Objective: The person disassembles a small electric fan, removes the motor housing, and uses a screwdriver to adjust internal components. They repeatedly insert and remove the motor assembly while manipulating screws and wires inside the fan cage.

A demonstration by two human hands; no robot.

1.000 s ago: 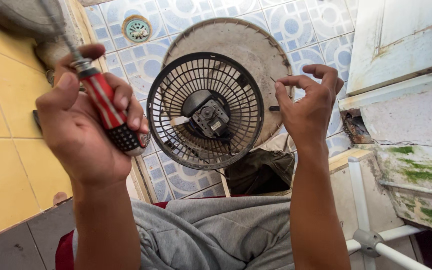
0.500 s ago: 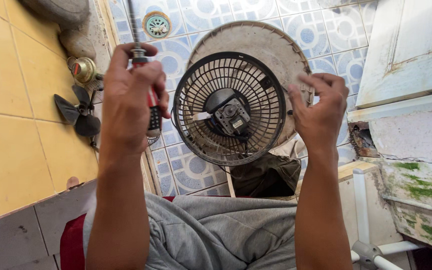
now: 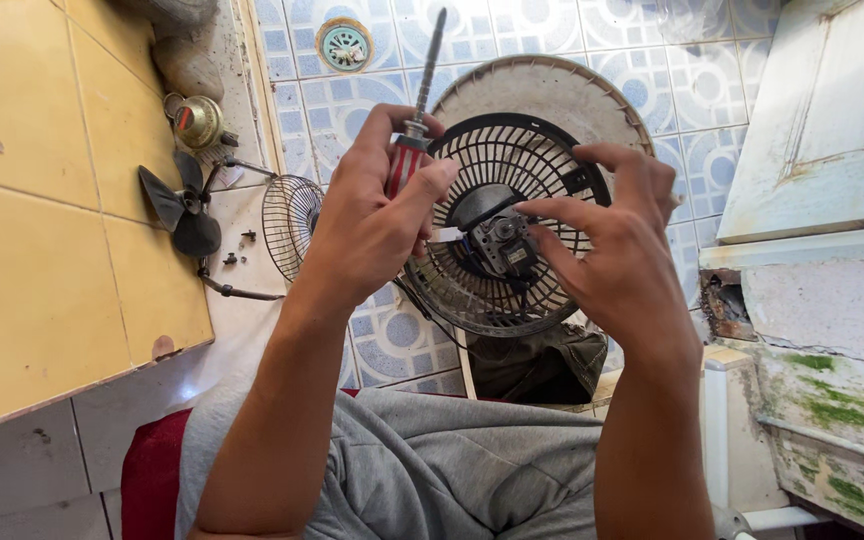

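A small fan's black rear grille [image 3: 507,175] with its motor [image 3: 502,243] in the middle stands tilted in front of me, backed by a round beige disc [image 3: 562,95]. My left hand [image 3: 372,215] grips a screwdriver [image 3: 414,110] with a red and black handle, its metal shaft pointing up and away. My right hand [image 3: 612,255] has its fingers spread over the motor, fingertips touching the motor and the grille's right side. It holds nothing that I can see.
On the ledge to the left lie a black fan blade [image 3: 184,205], a wire front grille [image 3: 290,222], a brass-coloured part [image 3: 197,120] and small screws [image 3: 237,255]. Yellow tiles lie left, patterned blue tiles behind, and a worn white wall stands right. My grey-clothed lap [image 3: 432,470] is below.
My left hand with the screwdriver has moved right, close to the grille. My right hand has come from the grille's right rim onto the motor. The view has shifted, showing the ledge parts.
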